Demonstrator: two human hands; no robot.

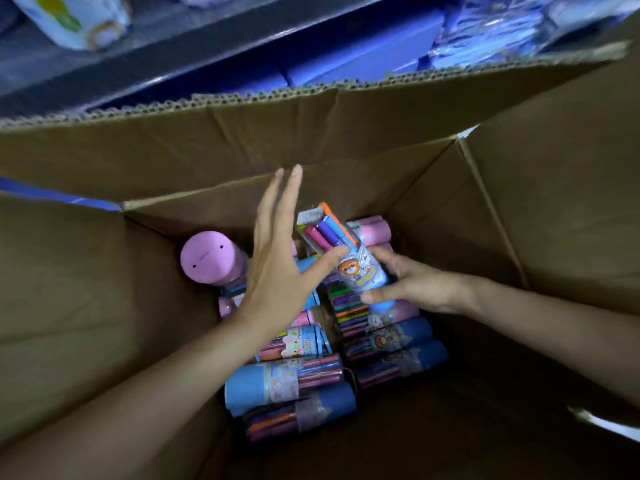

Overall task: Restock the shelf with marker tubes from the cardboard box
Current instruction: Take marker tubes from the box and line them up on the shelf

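Inside one cardboard box (398,188), right hand (420,287) gripping one marker tube (360,268) — left hand (277,268) spread

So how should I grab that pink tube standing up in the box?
Wrap your fingers round the pink tube's round body just below its flat cap, coming straight down from above. It stands upright near the cardboard box's left wall, so its top is the free part.

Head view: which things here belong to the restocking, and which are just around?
Job:
- cardboard box
- tilted marker tube, gripped by right hand
- left hand, fingers straight, thumb on that tube
- marker tubes lying in the box
- shelf

Not in use:
- pink upright tube
- blurred shelf goods
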